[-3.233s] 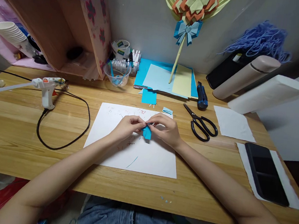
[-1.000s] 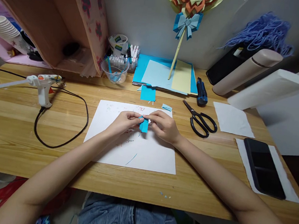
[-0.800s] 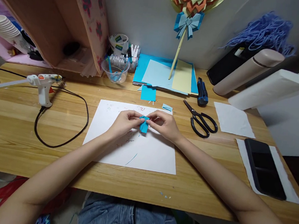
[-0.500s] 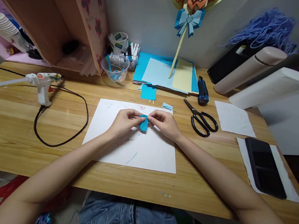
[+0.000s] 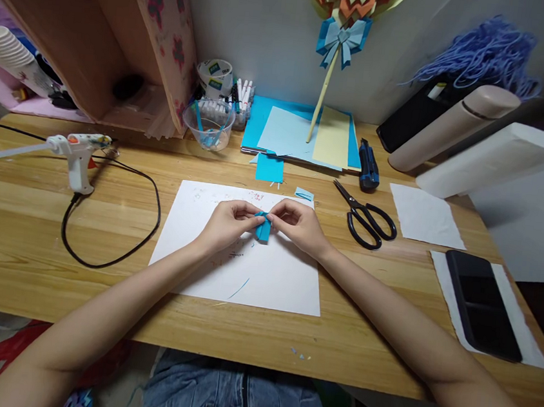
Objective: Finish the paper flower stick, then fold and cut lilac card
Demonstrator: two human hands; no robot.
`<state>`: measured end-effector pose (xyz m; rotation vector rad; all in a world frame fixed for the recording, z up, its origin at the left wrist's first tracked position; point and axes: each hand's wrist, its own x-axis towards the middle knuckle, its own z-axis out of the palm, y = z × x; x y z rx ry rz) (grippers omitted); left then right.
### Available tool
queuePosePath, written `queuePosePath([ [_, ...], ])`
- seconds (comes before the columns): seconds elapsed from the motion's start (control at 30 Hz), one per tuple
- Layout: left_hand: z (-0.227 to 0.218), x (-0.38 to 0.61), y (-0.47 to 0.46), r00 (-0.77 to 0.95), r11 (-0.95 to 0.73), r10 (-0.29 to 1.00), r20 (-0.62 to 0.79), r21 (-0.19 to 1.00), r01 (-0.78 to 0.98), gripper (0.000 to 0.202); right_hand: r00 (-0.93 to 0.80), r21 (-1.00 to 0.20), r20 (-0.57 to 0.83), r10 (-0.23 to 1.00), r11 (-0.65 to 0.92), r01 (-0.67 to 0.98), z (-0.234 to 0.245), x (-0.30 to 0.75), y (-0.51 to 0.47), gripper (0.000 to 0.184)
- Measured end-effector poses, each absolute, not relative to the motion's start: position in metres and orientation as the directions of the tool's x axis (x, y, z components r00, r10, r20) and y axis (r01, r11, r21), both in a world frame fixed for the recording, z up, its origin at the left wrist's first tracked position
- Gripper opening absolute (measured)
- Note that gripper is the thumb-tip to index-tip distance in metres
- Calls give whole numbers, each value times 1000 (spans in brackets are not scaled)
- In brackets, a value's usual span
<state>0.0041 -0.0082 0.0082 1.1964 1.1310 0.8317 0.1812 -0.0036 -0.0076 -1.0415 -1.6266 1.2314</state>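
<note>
A small folded piece of blue paper (image 5: 262, 231) is pinched between both my hands, above a white sheet of paper (image 5: 278, 282). My left hand (image 5: 231, 225) grips its left side between thumb and fingers. On its upper right edge, my right hand (image 5: 299, 226) has thumb and forefinger closed; the other fingers curl behind. Parts of the blue paper are hidden by the fingertips. Beyond my hands lie a blue paper square (image 5: 270, 168) and a small light-blue folded piece (image 5: 304, 194).
Black-handled scissors (image 5: 369, 223) and a utility knife (image 5: 368, 167) lie to the right, with a phone (image 5: 482, 304) farther over. A hot glue gun (image 5: 80, 157) with its looped cable stands left. Behind are a clear plastic cup (image 5: 207, 133) and stacked coloured paper (image 5: 284, 130).
The blue paper has tilted slightly and shifted a little down and right between my fingertips. Both hands keep nearly the same place.
</note>
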Motion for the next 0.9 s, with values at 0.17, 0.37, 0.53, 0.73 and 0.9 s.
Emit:
queuePosePath([
  [0.17, 8, 5, -9, 253, 209, 943, -214, 977, 46, 20, -289, -944, 209, 934, 270, 191, -6, 180, -5, 21],
  [0.37, 11, 5, -11, 233, 117, 964, -130, 991, 71, 19, -309, -962, 183, 933, 235, 139, -6, 180, -4, 19],
  [0.53, 16, 6, -13, 253, 119, 958, -133, 990, 71, 18, -340, -988, 127, 932, 150, 43, -5, 180, -3, 22],
  [0.73, 14, 9, -15, 243, 98, 963, -116, 991, 85, 22, -388, -997, 52, 920, 72, 37, -4, 181, -2, 23],
  [0.9, 9, 10, -13, 205, 99, 972, -116, 991, 93, 24, -401, -999, 29, 915, 39, 15, -5, 179, -2, 25],
])
